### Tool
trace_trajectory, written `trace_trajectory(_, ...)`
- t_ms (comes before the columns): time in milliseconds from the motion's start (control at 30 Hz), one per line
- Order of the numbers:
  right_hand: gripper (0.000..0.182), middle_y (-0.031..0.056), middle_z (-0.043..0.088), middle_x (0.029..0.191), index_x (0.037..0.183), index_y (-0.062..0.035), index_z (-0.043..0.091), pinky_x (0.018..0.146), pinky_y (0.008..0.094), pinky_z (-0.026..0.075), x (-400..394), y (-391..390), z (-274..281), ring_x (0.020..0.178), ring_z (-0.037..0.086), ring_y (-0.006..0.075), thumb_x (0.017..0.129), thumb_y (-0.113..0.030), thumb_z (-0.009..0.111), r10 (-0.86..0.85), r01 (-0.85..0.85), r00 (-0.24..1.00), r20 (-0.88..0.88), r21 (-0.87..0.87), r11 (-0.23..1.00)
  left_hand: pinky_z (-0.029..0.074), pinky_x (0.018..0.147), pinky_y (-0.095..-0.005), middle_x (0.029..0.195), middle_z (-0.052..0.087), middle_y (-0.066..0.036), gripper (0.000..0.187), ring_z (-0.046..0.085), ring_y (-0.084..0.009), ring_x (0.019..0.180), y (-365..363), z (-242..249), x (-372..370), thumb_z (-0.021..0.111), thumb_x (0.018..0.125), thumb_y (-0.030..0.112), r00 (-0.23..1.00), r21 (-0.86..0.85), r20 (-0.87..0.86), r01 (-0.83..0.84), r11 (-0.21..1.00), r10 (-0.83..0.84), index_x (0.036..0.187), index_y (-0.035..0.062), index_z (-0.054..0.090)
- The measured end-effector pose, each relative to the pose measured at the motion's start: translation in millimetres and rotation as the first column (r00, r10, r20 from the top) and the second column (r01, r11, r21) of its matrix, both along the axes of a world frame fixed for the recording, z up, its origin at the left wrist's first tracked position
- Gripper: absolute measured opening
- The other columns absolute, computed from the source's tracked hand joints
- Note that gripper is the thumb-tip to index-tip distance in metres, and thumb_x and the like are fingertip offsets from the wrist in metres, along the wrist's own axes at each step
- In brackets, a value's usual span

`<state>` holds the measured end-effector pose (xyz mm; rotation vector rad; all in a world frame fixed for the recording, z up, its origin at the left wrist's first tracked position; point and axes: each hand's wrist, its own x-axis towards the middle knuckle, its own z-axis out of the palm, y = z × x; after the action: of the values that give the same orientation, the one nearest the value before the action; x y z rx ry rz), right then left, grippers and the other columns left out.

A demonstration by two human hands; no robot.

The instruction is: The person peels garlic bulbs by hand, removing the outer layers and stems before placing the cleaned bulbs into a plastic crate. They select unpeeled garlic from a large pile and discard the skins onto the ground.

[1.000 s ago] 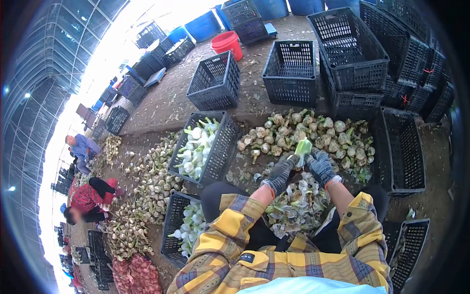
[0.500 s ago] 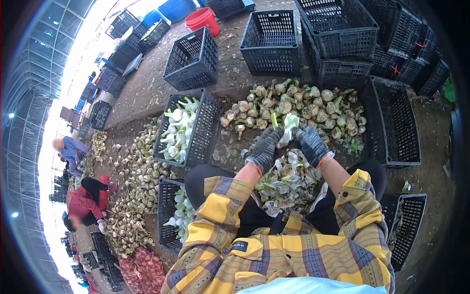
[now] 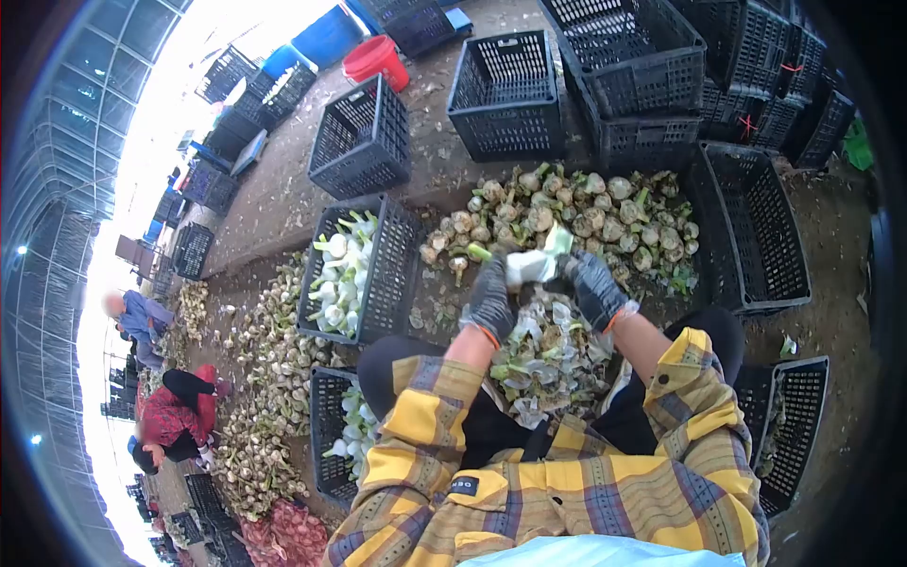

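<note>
Above the peelings, my left hand (image 3: pixel 490 295), in a dark glove under a clear plastic one, is closed around a garlic bulb (image 3: pixel 525 268). The bulb's green stem (image 3: pixel 480 252) pokes out past my fingers. My right hand (image 3: pixel 595 287), gloved the same way, pinches a pale green-and-white outer skin (image 3: pixel 557 240) at the bulb's right side. My fingers partly hide the bulb. Between my knees lies a heap of stripped skins (image 3: pixel 551 354). Just beyond my hands spreads a pile of unpeeled garlic bulbs (image 3: pixel 576 206).
Peeled white bulbs fill a black crate (image 3: pixel 385 274) on my left and a lower crate (image 3: pixel 331 435). Another black crate (image 3: pixel 756 227) stands at right. Stacked crates (image 3: pixel 652 80) and a red bucket (image 3: pixel 376 62) are farther back. Two people (image 3: pixel 175 411) work at far left beside more garlic (image 3: pixel 274 378).
The bulb has tipped from upright to nearly sideways between my hands, its stem now pointing left. My left hand has shifted slightly left and down, and the pale skin stands out more at right.
</note>
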<state>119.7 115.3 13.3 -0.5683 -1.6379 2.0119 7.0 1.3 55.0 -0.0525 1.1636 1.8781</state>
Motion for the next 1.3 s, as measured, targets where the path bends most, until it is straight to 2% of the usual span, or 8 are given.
trace_trajectory(67, 0.020, 0.0128, 0.060, 0.094, 0.096, -0.0015, 0.057, 0.064, 0.0301, 0.048, 8.0, 17.2, -20.4, 0.075, 0.059, 0.0211, 0.078, -0.008, 0.053, 0.021, -0.053, 0.997, 0.080, 0.422, 0.905, 0.052, 0.067, -0.0320, 0.089, 0.059, -0.005, 0.026, 0.058, -0.0183, 0.076, 3.2, -14.0, -10.6, 0.046, 0.088, 0.033, 0.997, 0.074, 0.051, -0.062, 0.995, 0.059, 0.094, 0.0087, 0.054)
trace_trajectory(233, 0.024, 0.0124, 0.063, 0.088, 0.097, -0.0018, 0.059, 0.066, 0.0324, 0.047, 17.6, 29.4, 14.4, 0.075, 0.059, 0.0218, 0.079, -0.017, 0.053, -0.159, 0.165, 0.986, 0.047, -0.219, 0.962, 0.051, 0.053, -0.0318, 0.077, 0.060, -0.002, 0.027, 0.059, -0.0170, 0.069, -8.3, -2.4, -22.7, 0.051, 0.083, 0.041, 0.989, -0.024, -0.045, -0.144, 0.989, 0.143, 0.092, 0.0154, 0.054)
trace_trajectory(333, 0.046, 0.0177, 0.062, 0.095, 0.111, -0.0046, 0.055, 0.080, 0.0349, 0.044, 26.7, 22.2, 51.4, 0.089, 0.059, 0.0296, 0.081, -0.039, 0.050, 0.239, -0.535, 0.800, 0.551, 0.474, 0.699, 0.049, 0.048, -0.0303, 0.076, 0.059, -0.003, 0.038, 0.058, -0.0175, 0.061, -8.0, 8.9, -19.1, 0.056, 0.077, 0.051, 0.970, -0.093, 0.014, -0.240, 0.966, 0.242, 0.091, 0.0157, 0.053)
trace_trajectory(433, 0.036, 0.0167, 0.060, 0.099, 0.105, -0.0010, 0.056, 0.085, 0.0356, 0.042, 24.8, 9.0, 11.2, 0.094, 0.055, 0.0302, 0.084, -0.030, 0.052, 0.220, -0.505, 0.862, 0.457, 0.808, 0.302, 0.051, 0.053, -0.0305, 0.077, 0.059, -0.005, 0.040, 0.059, -0.0187, 0.062, -5.5, 1.3, -16.6, 0.054, 0.079, 0.051, 0.968, -0.115, -0.064, -0.249, 0.962, 0.243, 0.091, 0.0127, 0.052)
trace_trajectory(567, 0.032, 0.0115, 0.061, 0.091, 0.100, -0.0041, 0.057, 0.077, 0.0345, 0.047, 15.6, 3.1, 26.0, 0.083, 0.059, 0.0232, 0.083, -0.031, 0.056, 0.045, -0.286, 0.896, 0.442, 0.497, 0.819, 0.052, 0.064, -0.0307, 0.080, 0.059, -0.006, 0.039, 0.058, -0.0176, 0.070, -8.8, -18.7, -20.9, 0.045, 0.087, 0.045, 0.874, -0.166, -0.487, -0.086, 0.982, -0.006, 0.102, 0.0095, 0.052)
trace_trajectory(667, 0.029, 0.0031, 0.057, 0.074, 0.081, -0.0069, 0.056, 0.057, 0.0275, 0.050, 10.8, -4.3, 54.0, 0.060, 0.058, 0.0121, 0.083, -0.036, 0.056, 0.382, -0.243, 0.870, 0.312, -0.403, 0.882, 0.045, 0.068, -0.0314, 0.085, 0.060, -0.010, 0.043, 0.056, -0.0174, 0.074, -9.9, -8.0, -9.7, 0.039, 0.090, 0.041, 0.574, -0.354, -0.783, -0.096, 0.930, -0.239, 0.099, 0.0017, 0.056)
trace_trajectory(867, 0.028, 0.0029, 0.058, 0.075, 0.092, -0.0046, 0.058, 0.062, 0.0287, 0.051, 12.8, 1.3, 44.6, 0.065, 0.058, 0.0128, 0.083, -0.031, 0.056, 0.439, -0.389, 0.885, 0.156, -0.269, 0.881, 0.042, 0.071, -0.0365, 0.084, 0.058, -0.019, 0.035, 0.055, -0.0306, 0.077, -15.7, 5.5, 6.7, 0.037, 0.092, 0.028, 0.181, -0.471, -0.871, -0.042, 0.881, -0.457, 0.096, -0.0023, 0.055)
trace_trajectory(1300, 0.022, 0.0110, 0.063, 0.071, 0.092, 0.0027, 0.059, 0.056, 0.0269, 0.048, 14.5, -4.9, 40.1, 0.060, 0.060, 0.0148, 0.079, -0.016, 0.060, 0.186, -0.236, 0.920, 0.344, 0.109, 0.966, 0.042, 0.075, -0.0344, 0.090, 0.058, -0.017, 0.040, 0.056, -0.0283, 0.083, -11.7, 6.3, 14.9, 0.043, 0.089, 0.035, 0.422, -0.469, -0.811, -0.059, 0.881, -0.404, 0.104, -0.0008, 0.053)
